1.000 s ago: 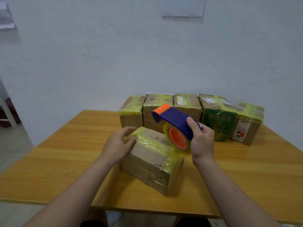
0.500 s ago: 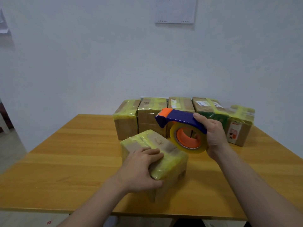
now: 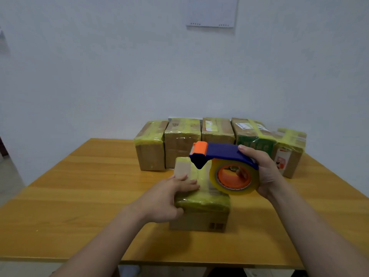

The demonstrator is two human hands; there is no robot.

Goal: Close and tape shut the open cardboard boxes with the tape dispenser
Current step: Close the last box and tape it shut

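Nearest to us, two bare forearms enter from the lower edge over the wooden table [image 3: 75, 214]. We see the left hand [image 3: 165, 198] released rather than clenched: its fingers [image 3: 187, 183] lie extended across the top of the near cardboard box [image 3: 199, 219], and its thumb rests against the box's near-left corner. This box stands on the table at centre. Its flaps are down, and bands of yellowish tape [image 3: 201, 200] cover its top and upper sides.

Just beyond and to the right, the right hand [image 3: 265, 172] grasps the tape dispenser [image 3: 223, 153]. The thumb lies on the blue handle and at least one finger passes through the orange core of the tape roll [image 3: 234, 177]. We note that the dispenser is held over the far right part of the box top, with its orange cutter end [image 3: 199, 147] pointing left. We cannot tell whether the roll's lower rim touches the box.

Farther back, a row of five taped boxes [image 3: 182, 136] stands side by side along the table's far edge, close to the wall [image 3: 99, 66]. The fourth box [image 3: 257, 141] has a green printed face; the fifth box [image 3: 289, 156], at the right end, carries a red and white label. Highest on the wall hangs a pale sheet [image 3: 212, 11].
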